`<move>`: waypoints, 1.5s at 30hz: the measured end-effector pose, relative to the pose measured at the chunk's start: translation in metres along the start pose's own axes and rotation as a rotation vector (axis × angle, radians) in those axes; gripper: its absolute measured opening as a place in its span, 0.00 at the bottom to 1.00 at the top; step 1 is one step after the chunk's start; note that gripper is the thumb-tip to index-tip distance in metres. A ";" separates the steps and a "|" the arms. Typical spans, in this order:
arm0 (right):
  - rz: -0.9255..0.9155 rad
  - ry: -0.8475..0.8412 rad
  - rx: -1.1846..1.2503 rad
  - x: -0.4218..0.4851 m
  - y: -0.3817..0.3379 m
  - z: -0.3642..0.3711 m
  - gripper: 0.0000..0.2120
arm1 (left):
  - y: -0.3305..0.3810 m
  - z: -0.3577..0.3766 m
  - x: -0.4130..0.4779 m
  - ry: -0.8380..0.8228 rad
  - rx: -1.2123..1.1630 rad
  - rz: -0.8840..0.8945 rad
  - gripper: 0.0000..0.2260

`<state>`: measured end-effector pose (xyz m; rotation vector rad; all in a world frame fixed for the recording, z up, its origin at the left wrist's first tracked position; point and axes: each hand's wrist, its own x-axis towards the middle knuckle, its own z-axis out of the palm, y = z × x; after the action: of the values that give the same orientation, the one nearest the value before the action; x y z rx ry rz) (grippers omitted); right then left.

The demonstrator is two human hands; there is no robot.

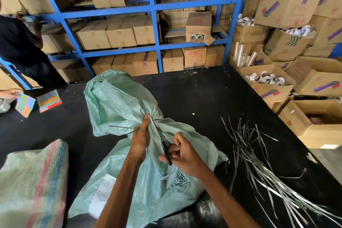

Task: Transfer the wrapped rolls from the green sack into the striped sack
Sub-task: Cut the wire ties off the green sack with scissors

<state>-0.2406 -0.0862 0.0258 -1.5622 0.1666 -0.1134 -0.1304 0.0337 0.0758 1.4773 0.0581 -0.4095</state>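
Observation:
The green sack (118, 102) lies across the black table (203, 98), tied shut at its neck with a dark strap. My left hand (140, 137) grips the bunched neck just below the tie. My right hand (182, 155) holds black-handled scissors (161, 139) whose blades point at the tie. The striped sack (35, 181), pale green with red and blue stripes, sits at the lower left. No wrapped rolls are visible; the green sack hides its contents.
Several loose silver straps (259, 155) are spread on the table's right. Open cardboard boxes (266, 79) of tape rolls stand at the right edge. A blue shelf rack (153, 5) of boxes is behind. A person in black (22, 50) stands far left beside colourful booklets (49, 101).

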 end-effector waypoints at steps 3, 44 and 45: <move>0.000 0.014 0.014 0.000 0.000 0.000 0.30 | 0.000 0.004 0.001 0.029 0.008 0.003 0.24; -0.057 0.150 -0.034 0.000 0.012 0.014 0.29 | -0.006 0.018 0.007 0.084 0.112 0.057 0.15; -0.065 0.156 -0.043 0.000 0.013 0.014 0.29 | -0.006 0.018 0.008 0.082 0.128 0.051 0.15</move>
<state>-0.2388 -0.0722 0.0129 -1.6026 0.2422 -0.2841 -0.1283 0.0142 0.0691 1.6188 0.0606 -0.3161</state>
